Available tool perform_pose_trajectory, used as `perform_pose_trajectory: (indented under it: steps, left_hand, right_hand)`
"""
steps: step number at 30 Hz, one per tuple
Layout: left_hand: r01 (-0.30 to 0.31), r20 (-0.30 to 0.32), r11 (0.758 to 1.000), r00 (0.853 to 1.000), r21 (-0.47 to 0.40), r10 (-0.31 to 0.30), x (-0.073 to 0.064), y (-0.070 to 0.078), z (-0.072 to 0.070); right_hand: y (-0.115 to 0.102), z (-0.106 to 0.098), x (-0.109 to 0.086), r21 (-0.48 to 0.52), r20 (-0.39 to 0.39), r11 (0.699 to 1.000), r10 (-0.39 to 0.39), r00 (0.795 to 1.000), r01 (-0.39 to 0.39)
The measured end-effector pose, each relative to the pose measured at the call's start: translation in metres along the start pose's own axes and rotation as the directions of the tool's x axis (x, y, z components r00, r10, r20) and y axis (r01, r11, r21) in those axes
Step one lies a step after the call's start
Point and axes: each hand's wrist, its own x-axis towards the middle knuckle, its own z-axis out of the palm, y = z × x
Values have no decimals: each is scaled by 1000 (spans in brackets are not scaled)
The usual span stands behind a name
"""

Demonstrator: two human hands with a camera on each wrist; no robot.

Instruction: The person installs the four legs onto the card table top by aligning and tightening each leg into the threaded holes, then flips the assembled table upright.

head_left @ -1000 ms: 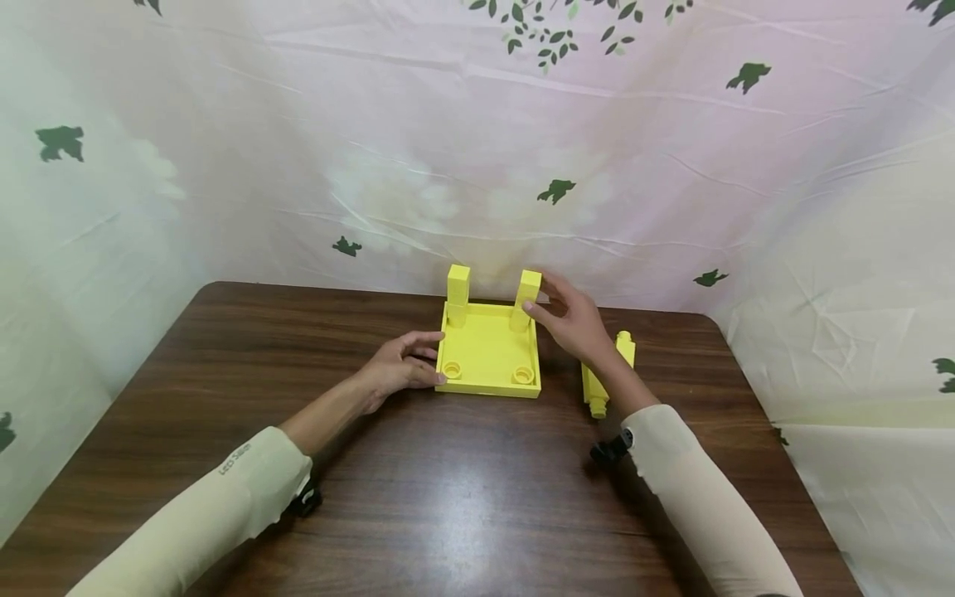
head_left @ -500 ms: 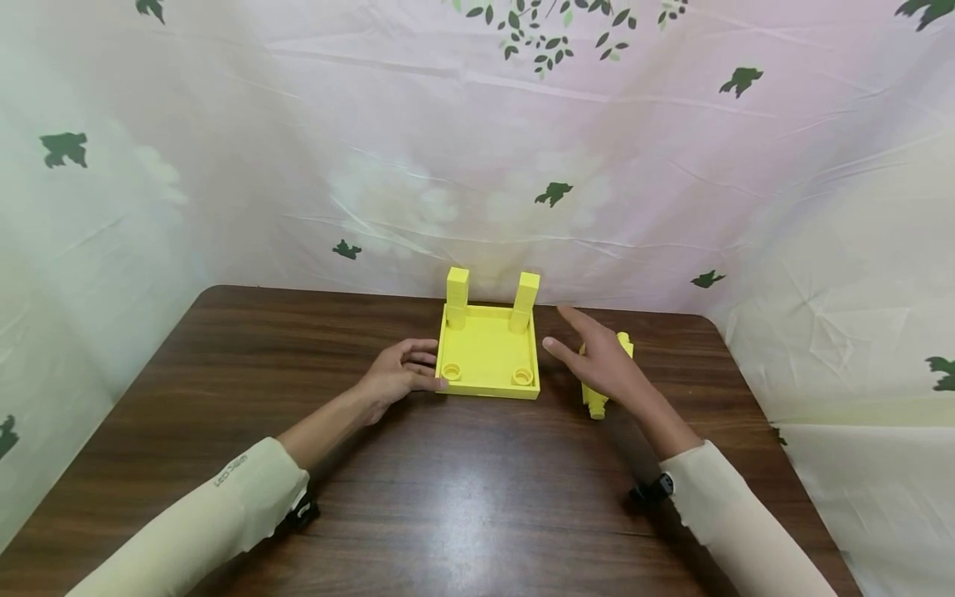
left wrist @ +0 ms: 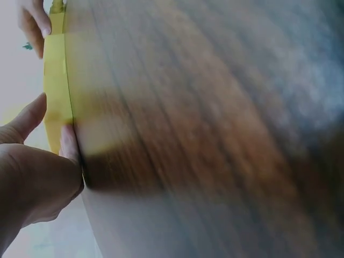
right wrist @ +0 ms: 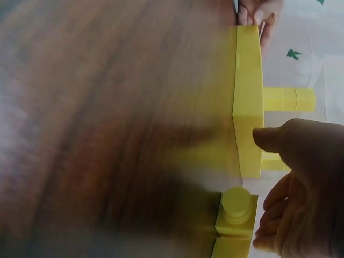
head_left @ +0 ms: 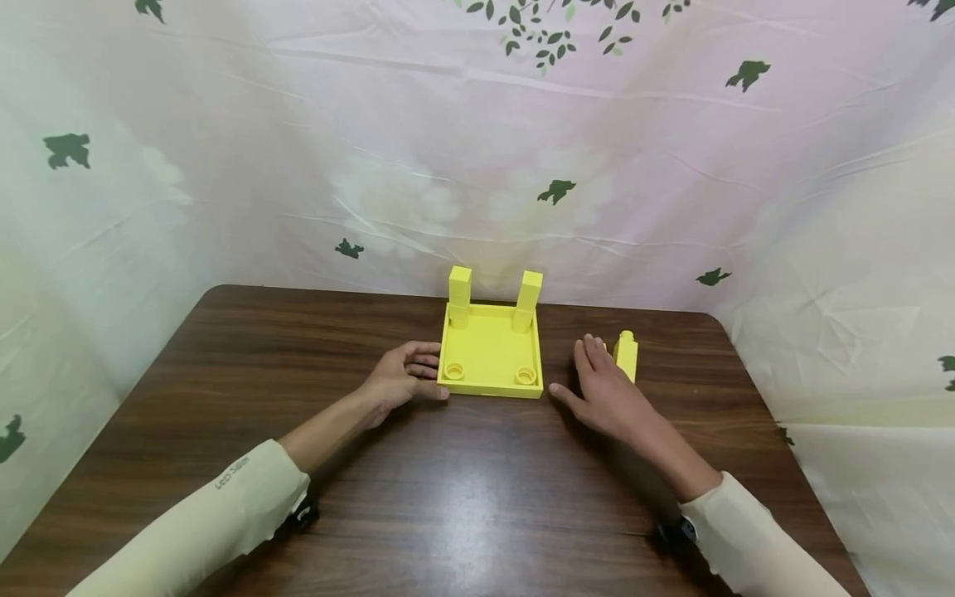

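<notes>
A yellow square tray-like piece (head_left: 488, 352) lies on the table, with a left post (head_left: 459, 290) and a right post (head_left: 528, 294) standing at its far corners. Two round sockets mark its near corners. My left hand (head_left: 395, 381) rests against its left side, fingers loosely bent and thumb by the near left corner. To the right, a loose yellow post (head_left: 627, 355) lies flat, with another partly hidden piece beside it. My right hand (head_left: 612, 398) hovers over or beside these, fingers extended. In the right wrist view, a knobbed post end (right wrist: 235, 207) shows below the fingers, apart from the thumb.
The dark wooden table (head_left: 448, 481) reaches back to a pale patterned cloth (head_left: 418, 149), close behind the posts. Cloth also hangs at both sides.
My right hand has let go of the right post and moved right and nearer, to the loose pieces. My left hand has barely moved; the tray-like piece stays in place.
</notes>
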Motion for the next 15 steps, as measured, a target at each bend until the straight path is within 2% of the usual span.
perform_pose_trajectory:
  steps: [4,8,15]
  left_hand:
    - [-13,3,1000,1000,2,13,1,-1,-1]
    - [-13,-13,1000,1000,4,13,2,-2,0]
    - [12,-32,1000,999,-9,-12,4,-4,-1]
  right_hand:
    - [-4,1,-7,-55,6,998,19,1000,-18]
    - [-5,2,-8,-57,30,998,23,999,-21]
    - [-2,2,1,-27,95,998,-52,994,55]
